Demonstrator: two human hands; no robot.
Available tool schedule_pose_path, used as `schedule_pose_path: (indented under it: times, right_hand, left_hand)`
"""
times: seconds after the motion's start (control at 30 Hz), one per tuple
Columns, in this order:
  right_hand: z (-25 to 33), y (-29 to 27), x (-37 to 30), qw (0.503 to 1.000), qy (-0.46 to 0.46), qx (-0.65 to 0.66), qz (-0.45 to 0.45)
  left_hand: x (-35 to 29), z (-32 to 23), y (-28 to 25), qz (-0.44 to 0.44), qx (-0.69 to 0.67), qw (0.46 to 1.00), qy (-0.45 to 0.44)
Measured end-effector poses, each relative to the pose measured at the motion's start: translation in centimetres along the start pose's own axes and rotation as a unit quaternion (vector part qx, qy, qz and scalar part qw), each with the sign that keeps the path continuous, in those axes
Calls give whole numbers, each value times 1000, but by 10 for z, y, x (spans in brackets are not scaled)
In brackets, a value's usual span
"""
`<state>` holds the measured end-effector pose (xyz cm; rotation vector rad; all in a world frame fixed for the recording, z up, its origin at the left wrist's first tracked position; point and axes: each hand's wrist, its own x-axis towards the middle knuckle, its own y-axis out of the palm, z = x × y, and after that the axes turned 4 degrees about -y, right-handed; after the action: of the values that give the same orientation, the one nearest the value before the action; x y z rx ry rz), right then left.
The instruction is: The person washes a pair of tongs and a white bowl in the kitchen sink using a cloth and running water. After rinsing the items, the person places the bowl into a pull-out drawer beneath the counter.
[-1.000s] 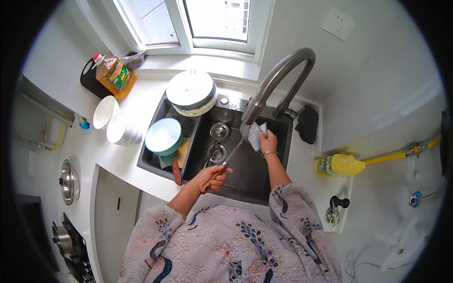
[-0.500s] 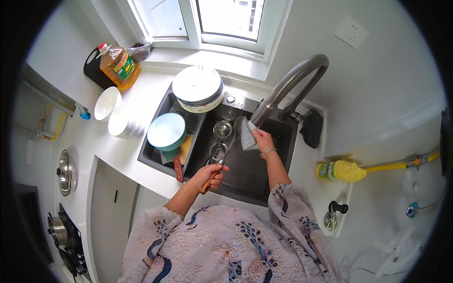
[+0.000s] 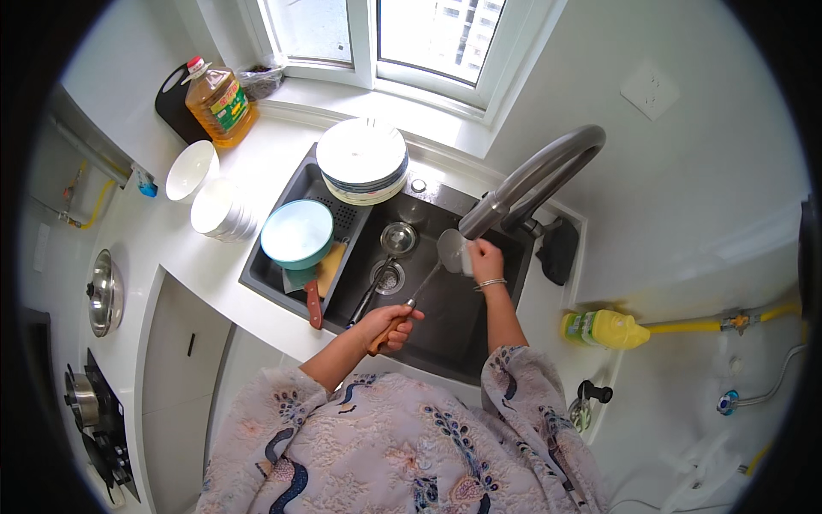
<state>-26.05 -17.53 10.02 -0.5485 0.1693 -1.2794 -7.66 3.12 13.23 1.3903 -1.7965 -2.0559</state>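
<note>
My left hand [image 3: 392, 329] is closed around the wooden handle of a wok spatula [image 3: 447, 248]. The spatula's metal shaft reaches up and right over the dark sink [image 3: 428, 343]. At its broad head, my right hand [image 3: 485, 259] is closed on a whitish cloth [image 3: 467, 259], pressed against the metal. The cloth is partly hidden by my fingers. Lower in the basin, a metal ladle [image 3: 398, 239] with a black handle lies across the drain strainer [image 3: 388, 277]. Just above my right hand is the head of the grey faucet [image 3: 485, 214].
Left of the basin, a tray [image 3: 295, 184] bears a light-blue bowl [image 3: 297, 234], a red-handled knife [image 3: 314, 306] and stacked plates [image 3: 361, 152]. White bowls [image 3: 221, 208] and an oil bottle [image 3: 219, 104] stand on the counter. A yellow bottle [image 3: 604, 329] lies right of the sink.
My right hand and the cloth have moved slightly right and down along the spatula's head. The spatula's head has turned and looks rounder. The whole view has shifted a little.
</note>
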Motion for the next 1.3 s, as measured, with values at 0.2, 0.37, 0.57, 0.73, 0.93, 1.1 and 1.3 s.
schedule_pose_path:
  times: [0.2,0.37,0.57,0.73,0.93,1.1,1.3]
  right_hand:
    - [-11,34,-21,982,-83,-168,22]
    - [-12,44,-14,962,-30,-250,-108]
    - [-52,54,1,998,-17,-51,-11]
    - [-51,51,-2,995,85,-14,-59]
    - [-36,53,-4,908,286,255,-169]
    - [-38,53,-10,864,333,347,-151]
    - [-32,66,-4,788,357,492,-99]
  left_hand:
    - [-6,5,6,101,-82,991,0]
    - [-18,7,11,144,-87,986,5]
    - [-35,2,4,136,-54,989,-20]
    - [-45,6,-3,109,-65,992,-19]
    - [-48,16,1,38,-42,998,16]
    - [-51,17,-18,-29,-42,997,50]
    - [-42,18,-36,-11,-88,995,43]
